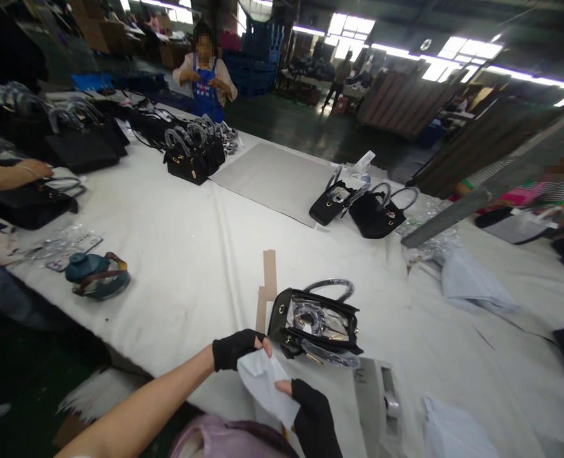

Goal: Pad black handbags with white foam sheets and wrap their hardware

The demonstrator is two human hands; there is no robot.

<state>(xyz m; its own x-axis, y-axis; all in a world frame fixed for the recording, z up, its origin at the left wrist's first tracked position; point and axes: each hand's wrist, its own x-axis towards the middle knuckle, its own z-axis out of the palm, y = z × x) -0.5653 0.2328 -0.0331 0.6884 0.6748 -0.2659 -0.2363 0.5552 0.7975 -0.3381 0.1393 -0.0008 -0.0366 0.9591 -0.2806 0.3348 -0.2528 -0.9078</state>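
Both hands on the white paper sheet [264, 387], near table edge, right in front of me

Left hand [237, 348] pinches the sheet's top corner, right hand [313, 416] grips its lower right edge; both closed on it, black fingerless gloves on. I see the sheet held up over the edge of the white table [177, 254], just beside the open black handbag [317, 324]; can't tell if they touch. Cardboard strips [267, 280] lie just behind the bag. Teal item with brown strap [98, 275] well off to the left. Co-worker's hand [36, 170] rests on another black bag [28, 203] far left
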